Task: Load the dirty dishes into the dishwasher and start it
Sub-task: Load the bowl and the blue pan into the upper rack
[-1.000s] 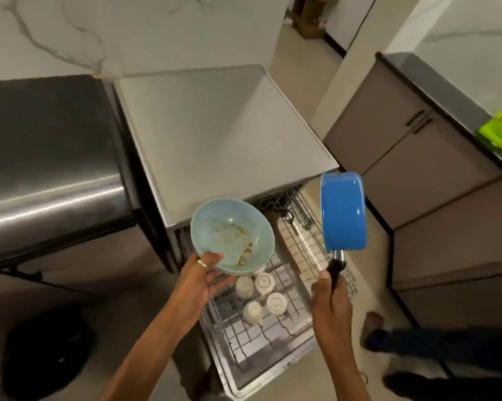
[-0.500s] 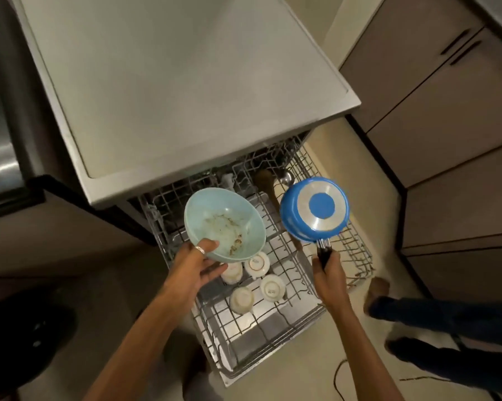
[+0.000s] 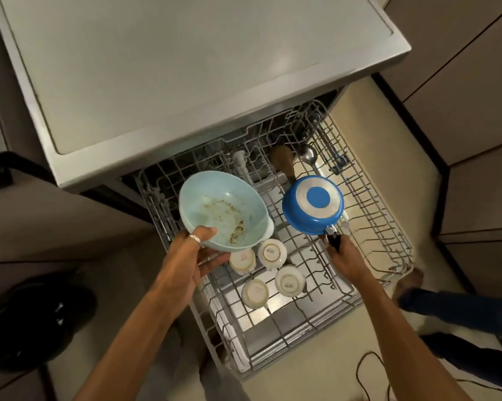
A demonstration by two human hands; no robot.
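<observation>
Handling that pale blue bowl (image 3: 223, 209), what would you expect from it?

From the head view, light and stiff, probably plastic or melamine, so not very fragile. It is smeared with food inside and may be greasy, so I'd take it by the rim rather than the wall.

Is that how it is held?

Yes. The left hand (image 3: 191, 261) grips the near rim, with one ringed finger hooked over the edge and the others spread beneath. The bowl is tipped toward the camera and held over the left part of the pulled-out rack (image 3: 388, 233), just behind four upturned cups (image 3: 272, 253).

And the blue pan (image 3: 313, 205)?

I judge it heavier, rigid and weighted toward the front. Its black handle (image 3: 334, 240) is the only sensible hold, taken close to the body so it doesn't swing.

How is the right hand placed?

The right hand (image 3: 345, 259) is wrapped around that handle, forearm reaching in from below. The pan is tilted with its base facing up, over the middle of the rack and in front of a wooden spoon (image 3: 284, 163) and a ladle (image 3: 307, 154). I can't tell whether it touches the wires.
</observation>
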